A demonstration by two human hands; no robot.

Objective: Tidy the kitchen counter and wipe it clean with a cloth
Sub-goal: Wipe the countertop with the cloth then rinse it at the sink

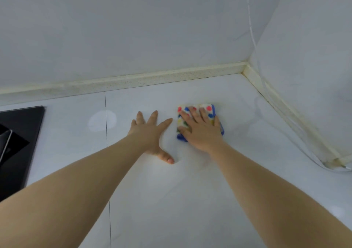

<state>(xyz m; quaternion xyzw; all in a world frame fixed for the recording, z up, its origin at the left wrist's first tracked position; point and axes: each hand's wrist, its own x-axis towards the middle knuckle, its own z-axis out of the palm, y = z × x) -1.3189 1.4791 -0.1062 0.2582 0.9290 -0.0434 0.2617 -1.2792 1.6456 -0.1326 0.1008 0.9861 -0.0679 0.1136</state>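
Your right hand point(202, 131) lies flat on the cloth point(208, 109), just to the 3 o'clock side of the view's centre. The fingers point(193, 114) are straight and slightly spread, pointing to 12 o'clock, and they press down on the fabric rather than curl round it. The thumb lies along the cloth's 9 o'clock edge. The cloth is a folded white square with red, blue, yellow and green dots and a blue border. It lies flat on the counter point(171, 200), with its far edge and both near corners showing past your hand.

Your left hand point(148, 131) is just beside it at 9 o'clock, palm down on the bare counter and holding nothing. Its fingers are fully spread and its thumb point(167, 158) sticks out toward 5 o'clock. The index fingertip comes close to the cloth, but there is a narrow gap between them.

The counter is pale and glossy, with a thin seam line point(107, 152) running from 12 to 6 o'clock, to the 9 o'clock side of your left hand. A black glass hob point(21, 133) sits at the 9 o'clock edge of the view. A speckled cream upstand point(133, 80) runs along the back wall to a corner at 2 o'clock, and a thin white cord point(249, 19) hangs down there.
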